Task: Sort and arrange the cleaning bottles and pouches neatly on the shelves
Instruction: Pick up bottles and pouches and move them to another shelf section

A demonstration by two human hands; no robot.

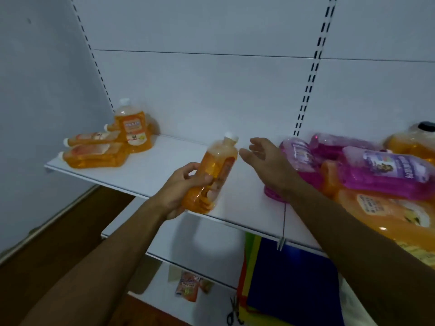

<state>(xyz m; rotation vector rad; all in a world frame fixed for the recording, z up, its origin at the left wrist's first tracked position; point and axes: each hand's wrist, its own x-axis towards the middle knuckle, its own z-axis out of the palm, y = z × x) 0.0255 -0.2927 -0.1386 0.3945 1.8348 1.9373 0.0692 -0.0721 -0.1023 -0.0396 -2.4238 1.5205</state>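
Fingers of the left hand clamp an orange bottle tilted above the shelf; the right hand, just right of its cap, has fingers apart, holding nothing.

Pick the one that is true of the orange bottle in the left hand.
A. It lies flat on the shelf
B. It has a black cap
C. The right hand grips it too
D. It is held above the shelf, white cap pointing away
D: the left hand grips the orange bottle above the shelf, its white cap away from the person; the right hand is open beside it.
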